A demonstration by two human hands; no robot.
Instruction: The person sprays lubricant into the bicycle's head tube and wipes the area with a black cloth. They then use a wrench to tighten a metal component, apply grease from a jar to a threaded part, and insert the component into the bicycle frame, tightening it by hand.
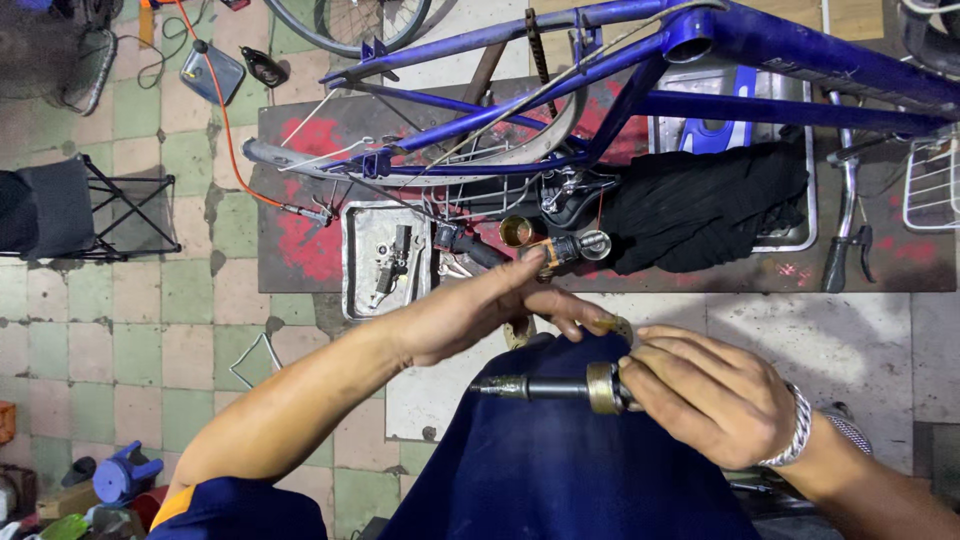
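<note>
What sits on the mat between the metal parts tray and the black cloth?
In the head view, between the metal parts tray and the black cloth lie small bicycle parts: a brass-coloured ring and a dark handlebar grip, under the blue bicycle frame.
</note>
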